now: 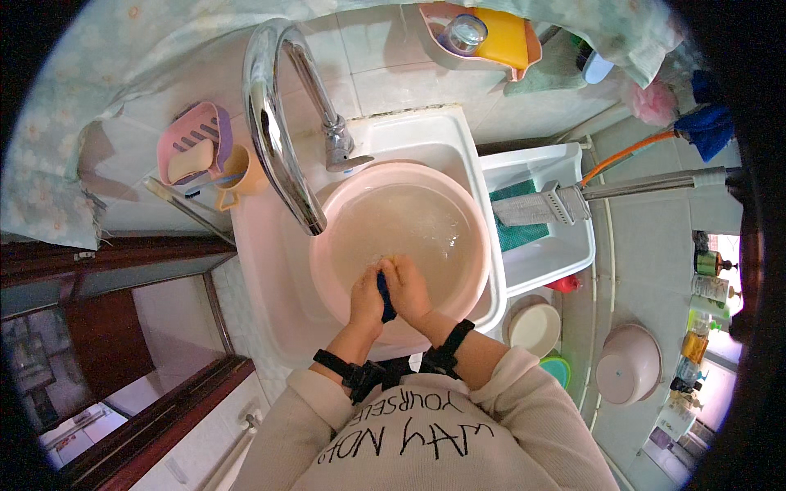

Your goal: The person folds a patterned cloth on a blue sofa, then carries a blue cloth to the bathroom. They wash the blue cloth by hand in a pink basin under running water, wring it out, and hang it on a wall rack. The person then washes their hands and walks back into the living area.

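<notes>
My left hand (366, 297) and my right hand (408, 288) are pressed together over the near part of a pink plastic basin (476, 202). Between them they grip a dark blue cloth (385, 297), most of it hidden by my palms and fingers. Cloudy water (393, 215) fills much of the basin, and my fingertips are at or just above its surface. The basin stands inside a white sink (276, 294). To the upper left of my hands, the spout of a chrome faucet (316, 224) hangs over the basin's rim.
A pink soap dish (221, 126) with a soap bar (191, 161) and a yellow cup (249, 178) are at left. Right of the sink, a mop (540, 205) rests in a white tub (574, 251). A wall shelf (436, 52), another basin (626, 368) and several bottles (709, 288) surround me.
</notes>
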